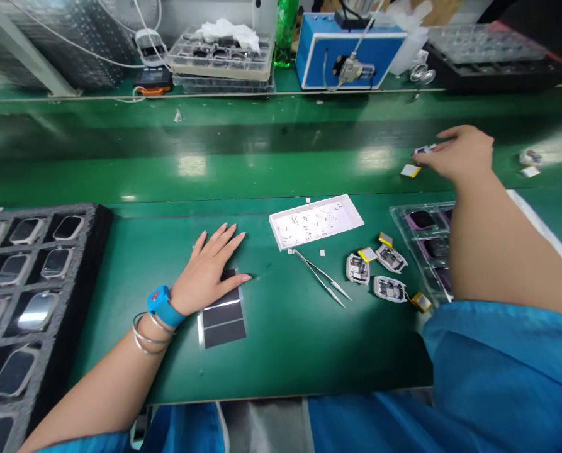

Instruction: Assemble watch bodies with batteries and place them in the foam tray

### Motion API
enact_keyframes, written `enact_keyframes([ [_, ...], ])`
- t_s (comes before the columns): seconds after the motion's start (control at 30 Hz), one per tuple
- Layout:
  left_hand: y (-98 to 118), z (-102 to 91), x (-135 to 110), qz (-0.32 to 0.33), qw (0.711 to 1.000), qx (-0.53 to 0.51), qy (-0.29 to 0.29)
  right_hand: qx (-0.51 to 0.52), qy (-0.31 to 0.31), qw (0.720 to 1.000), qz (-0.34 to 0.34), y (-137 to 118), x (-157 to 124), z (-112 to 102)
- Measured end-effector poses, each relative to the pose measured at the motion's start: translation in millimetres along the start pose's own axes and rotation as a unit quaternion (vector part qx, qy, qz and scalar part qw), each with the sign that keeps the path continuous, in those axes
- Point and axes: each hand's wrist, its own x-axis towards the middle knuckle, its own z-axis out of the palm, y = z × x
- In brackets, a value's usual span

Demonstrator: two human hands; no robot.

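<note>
My left hand (209, 267) lies flat on the green bench with its fingers spread, partly over a sheet of dark rectangular stickers (224, 324). At the upper right my right hand (464, 154) pinches a small watch module (423, 150), mostly hidden by the fingers. A battery with yellow edges (410, 170) lies just below it. Metal tweezers (322, 277) rest between my hands. Beside them are several opened watch casings (390, 289) with circuit boards showing and batteries attached. A shallow white tray (351, 217) holds many tiny pieces.
On the left stands a black foam tray (85, 251) with watch screens in its slots. A clear plastic tray (403, 220) sits partly under my right forearm. Another module (530, 157) lies far right. The back shelf holds a blue box (309, 60) and stacked trays (221, 63).
</note>
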Motion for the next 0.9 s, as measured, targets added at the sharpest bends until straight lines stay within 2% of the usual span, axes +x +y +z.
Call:
enact_keyframes([
  [0.1, 4.3, -1.0, 0.3, 0.000, 0.997, -0.067, 0.047, 0.133, 0.006, 0.990, -0.035, -42.3, -31.5, -22.8],
  [0.2, 14.9, -4.3, -1.2, 0.005, 0.972, -0.201, 0.123, 0.262, 0.010, 0.951, -0.161, -89.6, -90.1, -49.4],
  [0.3, 29.0, -8.9, -3.9, 0.009, 0.906, -0.400, 0.141, 0.371, -0.050, 0.888, -0.267, -128.0, -164.4, -64.0],
  [0.4, 39.4, -11.5, -6.0, 0.038, 0.833, -0.544, 0.098, 0.447, -0.129, 0.829, -0.311, -154.8, -232.3, -63.9],
  [0.43, 41.1, -11.8, -6.5, 0.046, 0.813, -0.575, 0.083, 0.455, -0.140, 0.821, -0.314, -161.3, -249.7, -61.8],
  [0.5, 41.5, -12.3, -7.2, 0.046, 0.778, -0.624, 0.058, 0.454, -0.139, 0.824, -0.310, -170.4, -274.1, -56.6],
  [0.6, 36.9, -14.6, -7.7, 0.007, 0.740, -0.671, 0.029, 0.462, -0.155, 0.824, -0.288, -173.5, -285.9, -49.2],
  [0.7, 32.1, -19.3, -6.9, -0.030, 0.717, -0.697, -0.001, 0.511, -0.221, 0.787, -0.265, -167.2, -281.3, -45.6],
  [0.77, 31.5, -22.5, -5.4, -0.033, 0.713, -0.700, -0.020, 0.536, -0.235, 0.775, -0.241, -162.0, -277.7, -45.1],
  [0.9, 35.5, -24.1, 0.7, -0.025, 0.711, -0.701, -0.049, 0.539, -0.201, 0.790, -0.212, -155.8, -275.9, -44.1],
])
